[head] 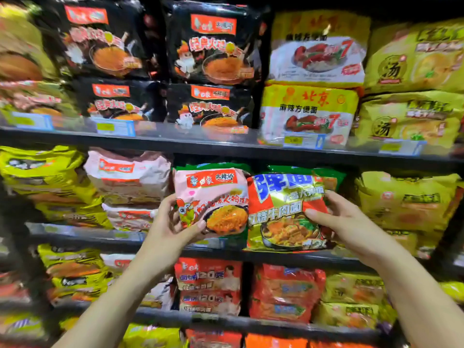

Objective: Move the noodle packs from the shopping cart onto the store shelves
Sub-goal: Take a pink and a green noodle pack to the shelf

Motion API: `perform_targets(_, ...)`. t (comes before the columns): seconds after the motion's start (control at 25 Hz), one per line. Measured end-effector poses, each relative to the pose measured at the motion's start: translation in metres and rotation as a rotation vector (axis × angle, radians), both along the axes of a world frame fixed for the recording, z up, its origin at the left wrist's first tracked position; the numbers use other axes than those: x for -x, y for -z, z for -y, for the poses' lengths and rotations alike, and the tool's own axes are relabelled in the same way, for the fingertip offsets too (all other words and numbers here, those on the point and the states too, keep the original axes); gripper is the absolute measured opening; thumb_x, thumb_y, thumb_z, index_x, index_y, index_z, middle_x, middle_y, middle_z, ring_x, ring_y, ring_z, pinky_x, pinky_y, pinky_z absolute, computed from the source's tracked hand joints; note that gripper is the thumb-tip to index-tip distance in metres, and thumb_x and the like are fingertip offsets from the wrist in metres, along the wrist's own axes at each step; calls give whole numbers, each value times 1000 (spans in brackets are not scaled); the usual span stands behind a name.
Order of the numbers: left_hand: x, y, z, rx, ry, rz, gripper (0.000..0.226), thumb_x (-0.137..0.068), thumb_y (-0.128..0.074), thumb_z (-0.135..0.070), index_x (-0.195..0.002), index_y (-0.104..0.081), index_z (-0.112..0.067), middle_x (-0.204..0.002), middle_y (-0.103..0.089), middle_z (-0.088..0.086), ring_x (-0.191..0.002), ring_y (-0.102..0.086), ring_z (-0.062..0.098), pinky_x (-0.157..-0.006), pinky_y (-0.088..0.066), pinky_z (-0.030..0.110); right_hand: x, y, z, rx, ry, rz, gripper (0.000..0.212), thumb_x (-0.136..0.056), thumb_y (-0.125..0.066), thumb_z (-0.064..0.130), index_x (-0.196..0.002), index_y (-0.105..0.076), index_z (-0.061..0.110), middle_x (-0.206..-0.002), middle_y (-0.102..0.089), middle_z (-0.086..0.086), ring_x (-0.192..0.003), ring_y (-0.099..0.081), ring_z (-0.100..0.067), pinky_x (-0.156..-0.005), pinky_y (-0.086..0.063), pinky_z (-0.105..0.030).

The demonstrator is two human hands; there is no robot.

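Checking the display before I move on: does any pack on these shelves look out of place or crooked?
Nothing is spilled or torn. The pink noodle pack in the left hand and the red noodle pack in the right hand stand tilted in front of green packs, not among matching ones.

Pink noodle pack (212,199) standing upright, left fingers (198,226) pinching its lower-left corner; red-yellow pack (283,212) w/ right fingers (311,213) gripping right edge.

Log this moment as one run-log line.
left hand: holds pink noodle pack | right hand: holds red noodle pack | place: second shelf | cart: not in view
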State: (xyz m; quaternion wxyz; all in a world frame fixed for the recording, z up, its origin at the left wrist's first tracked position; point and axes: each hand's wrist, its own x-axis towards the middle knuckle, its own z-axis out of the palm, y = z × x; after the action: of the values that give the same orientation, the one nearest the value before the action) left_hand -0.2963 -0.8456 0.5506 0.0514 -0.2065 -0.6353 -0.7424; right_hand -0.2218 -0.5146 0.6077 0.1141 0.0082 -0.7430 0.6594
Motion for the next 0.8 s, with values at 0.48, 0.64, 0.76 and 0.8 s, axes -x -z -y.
perform_targets(0.48, -93, 3, 152, -75, -518, 44, 65, -80, -78, -5, -134, -46, -20, -118, -73, 5, -115, -68, 31, -91, -58, 47, 98, 10, 165, 49, -557, -3, 41, -90, -68, 5, -127, -61, 19, -118, -76, -5, -99, -75, -17, -77, -64, -30)
perform_targets(0.64, -133, 5, 209, -118, -664, 68, 57, -89, -68, 3, -136, -45, -21, -122, -71, 9, -116, -68, 32, -92, -58, 53, 106, 13, 248, 61, -673, 16, 42, -93, -62, -5, -130, -60, 16, -114, -77, -5, -93, -75, -13, -71, -62, -24)
perform_targets(0.76, -156, 6, 249, -126, -748, 76, 60, -90, -68, 1, -140, -43, -20, -127, -68, 10, -115, -69, 28, -91, -59, 50, 105, 15, 307, 67, -728, 20, 41, -93, -63, -5, -126, -60, 17, -102, -80, 1, -86, -76, -9, -66, -60, -21)
perform_targets(0.8, -163, 6, 266, -129, -773, 73, 60, -90, -68, 1, -139, -43, -21, -126, -69, 9, -115, -69, 27, -89, -60, 46, 103, 14, 328, 64, -735, 21, 40, -92, -64, -5, -125, -61, 19, -100, -80, 3, -85, -76, -8, -66, -60, -21)
